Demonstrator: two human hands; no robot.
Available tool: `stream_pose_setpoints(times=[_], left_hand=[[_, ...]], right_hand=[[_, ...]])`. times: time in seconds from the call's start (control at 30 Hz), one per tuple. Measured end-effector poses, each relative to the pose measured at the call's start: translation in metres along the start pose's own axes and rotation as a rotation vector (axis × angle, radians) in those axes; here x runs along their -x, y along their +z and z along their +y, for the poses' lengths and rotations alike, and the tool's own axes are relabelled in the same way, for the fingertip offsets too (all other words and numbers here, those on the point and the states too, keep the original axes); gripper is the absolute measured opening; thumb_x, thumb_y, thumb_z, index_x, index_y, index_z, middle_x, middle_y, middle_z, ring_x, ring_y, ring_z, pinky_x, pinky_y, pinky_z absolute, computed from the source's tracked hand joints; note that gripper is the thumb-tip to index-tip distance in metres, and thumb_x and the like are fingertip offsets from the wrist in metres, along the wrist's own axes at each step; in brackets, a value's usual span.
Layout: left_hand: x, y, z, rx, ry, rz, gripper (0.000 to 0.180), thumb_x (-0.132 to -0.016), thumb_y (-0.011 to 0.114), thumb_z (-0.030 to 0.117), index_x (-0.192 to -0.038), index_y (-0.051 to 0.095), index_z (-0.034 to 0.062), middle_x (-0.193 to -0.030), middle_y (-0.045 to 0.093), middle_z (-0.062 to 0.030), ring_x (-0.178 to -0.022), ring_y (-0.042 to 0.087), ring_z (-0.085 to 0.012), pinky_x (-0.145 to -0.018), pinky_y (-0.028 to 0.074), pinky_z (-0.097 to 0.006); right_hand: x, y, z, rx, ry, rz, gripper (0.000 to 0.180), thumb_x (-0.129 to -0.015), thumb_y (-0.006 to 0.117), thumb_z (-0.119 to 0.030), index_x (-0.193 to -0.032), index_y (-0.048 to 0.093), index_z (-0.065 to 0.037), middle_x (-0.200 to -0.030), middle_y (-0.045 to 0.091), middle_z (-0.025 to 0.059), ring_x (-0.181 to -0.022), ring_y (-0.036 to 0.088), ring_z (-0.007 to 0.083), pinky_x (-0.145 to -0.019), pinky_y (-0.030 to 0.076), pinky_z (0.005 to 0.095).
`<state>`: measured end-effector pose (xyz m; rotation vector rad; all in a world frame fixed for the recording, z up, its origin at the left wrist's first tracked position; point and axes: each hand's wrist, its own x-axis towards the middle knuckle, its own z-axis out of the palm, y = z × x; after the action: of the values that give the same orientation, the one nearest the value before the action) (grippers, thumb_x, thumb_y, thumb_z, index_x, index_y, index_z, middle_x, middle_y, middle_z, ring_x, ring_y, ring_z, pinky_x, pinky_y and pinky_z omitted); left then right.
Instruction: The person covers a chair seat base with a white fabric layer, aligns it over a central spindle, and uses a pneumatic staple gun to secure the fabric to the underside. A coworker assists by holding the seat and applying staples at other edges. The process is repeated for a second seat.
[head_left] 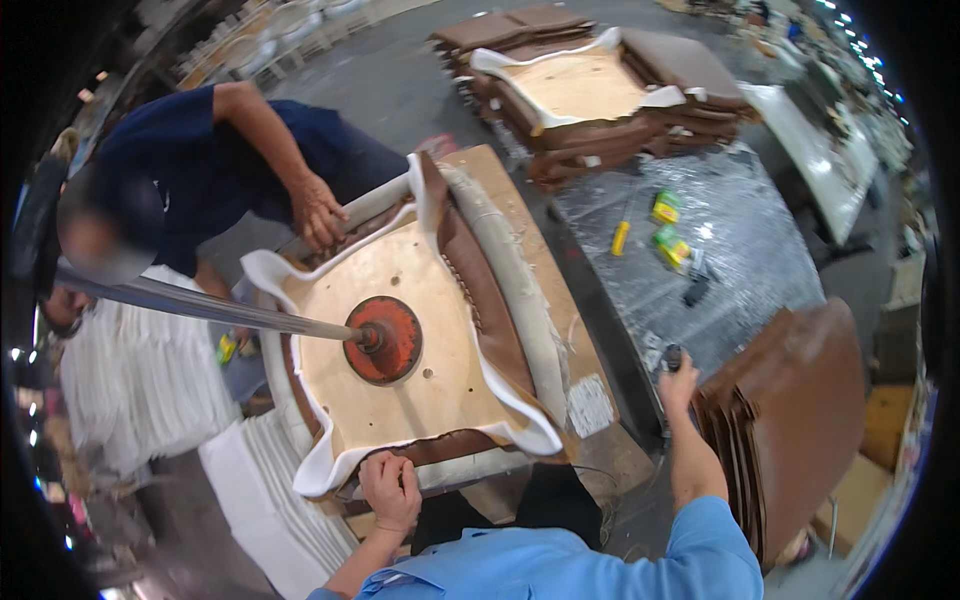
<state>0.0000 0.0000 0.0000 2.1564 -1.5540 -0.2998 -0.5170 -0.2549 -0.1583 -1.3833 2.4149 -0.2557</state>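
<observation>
Grey floor spreads around a wooden bench (590,330) in a big workshop. On the bench lies a seat (420,340), wood side up, with a red round plate (385,340) in its middle and a metal pole (200,305) pressing on it. The left hand (390,490) is closed on the seat's near edge, gripping the white padding. The right hand (678,372) is curled around a small dark tool (672,356), off to the side. Across the seat, another person's hand (318,212) pulls at the far edge.
</observation>
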Motion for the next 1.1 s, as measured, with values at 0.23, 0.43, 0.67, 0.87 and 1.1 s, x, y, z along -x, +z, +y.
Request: stream_pose_setpoints(times=[0.23,0.43,0.67,0.87,1.1], left_hand=[[-0.013,0.012,0.028,-0.218,-0.07,0.1,0.013,-0.09,0.068,0.013,-0.101,0.069,0.0081,-0.112,0.06,-0.0154,-0.106,0.059,-0.0376,-0.094,0.045,-0.051],[-0.013,0.013,0.029,-0.24,-0.067,0.132,0.016,-0.086,0.068,0.015,-0.101,0.07,0.0091,-0.111,0.061,-0.015,-0.103,0.06,-0.0378,-0.092,0.046,-0.051],[-0.011,0.004,0.009,-0.195,0.008,0.183,0.018,-0.085,0.072,0.02,-0.103,0.073,0.0132,-0.111,0.065,-0.0096,-0.101,0.063,-0.0344,-0.086,0.047,-0.05],[-0.001,-0.01,-0.014,-0.161,0.089,0.195,0.015,-0.087,0.075,0.024,-0.099,0.071,0.0155,-0.107,0.063,-0.0075,-0.098,0.063,-0.0319,-0.082,0.047,-0.049],[-0.004,-0.017,-0.029,-0.118,0.178,0.179,0.014,-0.092,0.073,0.027,-0.099,0.07,0.0148,-0.107,0.059,-0.0077,-0.097,0.062,-0.03,-0.081,0.047,-0.048]], right_hand=[[-0.112,0.049,0.023,0.03,0.148,0.009,0.099,-0.089,0.074,0.006,-0.173,0.023,-0.008,-0.15,0.04,0.0303,-0.127,0.059,0.0514,-0.107,0.052,0.05],[-0.128,0.08,0.038,0.193,0.136,-0.001,0.091,-0.1,0.064,0.003,-0.177,0.018,-0.016,-0.156,0.04,0.0288,-0.126,0.062,0.0482,-0.108,0.053,0.0506],[-0.079,0.034,-0.033,-0.21,0.022,-0.256,0.083,-0.1,0.078,-0.028,-0.17,0.04,-0.009,-0.146,0.062,0.0233,-0.117,0.069,0.0435,-0.11,0.053,0.0516],[0.082,-0.029,-0.149,-0.841,-0.115,-0.575,0.069,-0.114,0.049,-0.056,-0.17,0.044,-0.015,-0.149,0.062,0.0161,-0.127,0.064,0.0276,-0.105,0.053,0.0432],[0.169,-0.007,-0.215,-0.277,-0.188,-0.132,0.059,-0.113,0.042,-0.06,-0.158,0.062,-0.028,-0.155,0.057,0.0213,-0.145,0.055,0.0379,-0.121,0.04,0.0558]])
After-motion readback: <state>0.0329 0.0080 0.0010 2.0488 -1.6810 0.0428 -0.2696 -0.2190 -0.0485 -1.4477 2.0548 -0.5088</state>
